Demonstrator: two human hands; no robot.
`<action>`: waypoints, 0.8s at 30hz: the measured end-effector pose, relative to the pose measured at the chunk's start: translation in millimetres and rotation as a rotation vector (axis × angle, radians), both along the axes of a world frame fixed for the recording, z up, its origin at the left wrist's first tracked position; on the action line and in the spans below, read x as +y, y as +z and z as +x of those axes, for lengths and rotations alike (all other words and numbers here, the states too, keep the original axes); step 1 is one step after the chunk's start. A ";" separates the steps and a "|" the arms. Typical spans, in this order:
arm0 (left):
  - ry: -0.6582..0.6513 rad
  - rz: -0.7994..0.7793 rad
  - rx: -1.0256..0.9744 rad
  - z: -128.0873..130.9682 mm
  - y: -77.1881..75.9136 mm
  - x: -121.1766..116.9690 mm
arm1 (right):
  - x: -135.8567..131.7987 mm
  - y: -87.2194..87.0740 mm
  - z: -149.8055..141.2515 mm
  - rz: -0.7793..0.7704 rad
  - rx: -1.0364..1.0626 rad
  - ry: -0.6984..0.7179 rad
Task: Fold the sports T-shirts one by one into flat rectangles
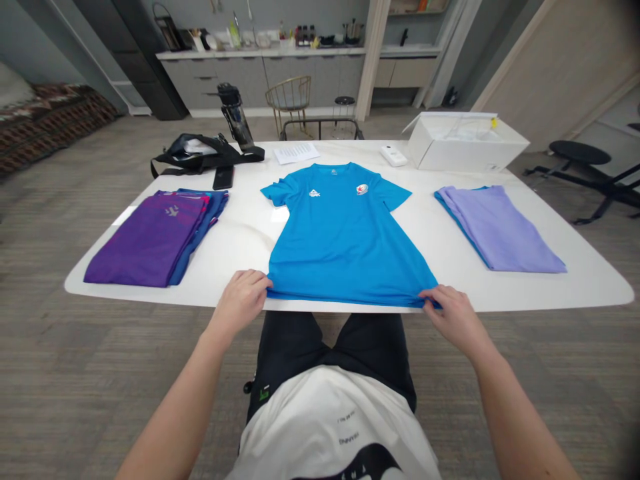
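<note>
A bright blue T-shirt [343,233] lies spread flat, front up, in the middle of the white table [245,233], its hem at the near edge. My left hand [243,298] is closed on the hem's left corner. My right hand [450,313] pinches the hem's right corner. Both hands sit at the table's near edge, just off the tabletop.
A folded purple and blue pile [155,237] lies at the left, a folded lilac pile [497,227] at the right. Behind are a black bag [200,152], a phone [223,177], a dark bottle [235,117], a paper sheet [296,153], a small white device [393,156] and an open white box [465,141].
</note>
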State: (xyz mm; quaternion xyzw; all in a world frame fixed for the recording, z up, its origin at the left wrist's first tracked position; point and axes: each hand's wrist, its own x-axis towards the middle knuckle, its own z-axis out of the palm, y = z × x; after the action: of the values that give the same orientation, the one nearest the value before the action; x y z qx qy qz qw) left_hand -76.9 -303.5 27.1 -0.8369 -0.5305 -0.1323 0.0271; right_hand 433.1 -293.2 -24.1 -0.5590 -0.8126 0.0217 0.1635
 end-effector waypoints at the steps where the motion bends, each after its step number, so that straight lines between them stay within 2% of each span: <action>1: -0.030 -0.060 0.007 0.1 -6.2 -4.4 | -1.8 -0.8 0.4 -0.003 -0.009 0.004; 5: -0.002 -0.133 0.005 0.7 -33.7 -21.4 | -9.5 -4.9 7.4 0.029 -0.087 -0.057; 8: -0.005 -0.139 -0.028 -1.4 -42.5 -28.6 | -12.7 -5.3 12.1 0.038 -0.092 -0.078; 10: 0.007 -0.118 -0.038 -3.4 -39.3 -30.2 | -13.3 -3.4 12.4 0.047 -0.065 -0.073; 13: 0.039 -0.087 -0.029 -3.6 -25.9 -30.5 | -12.8 2.2 9.6 0.003 -0.005 -0.020; 17: -0.065 -0.200 -0.143 6.4 -11.1 -30.8 | -10.9 12.9 6.6 -0.183 0.027 0.039; 20: -0.099 -0.238 -0.279 16.9 -10.6 -27.7 | -7.4 20.7 4.0 -0.260 0.032 0.026; 24: -0.030 -0.160 -0.261 28.5 -20.0 -13.3 | 3.4 22.8 -12.1 -0.148 0.088 -0.009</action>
State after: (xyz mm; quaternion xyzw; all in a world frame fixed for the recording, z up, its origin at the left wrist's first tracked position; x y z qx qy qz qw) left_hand -48.4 -316.8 7.0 -0.8200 -0.5257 -0.1976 -0.1106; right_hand 421.0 -289.8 -1.3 -0.5716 -0.7984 0.1056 0.1572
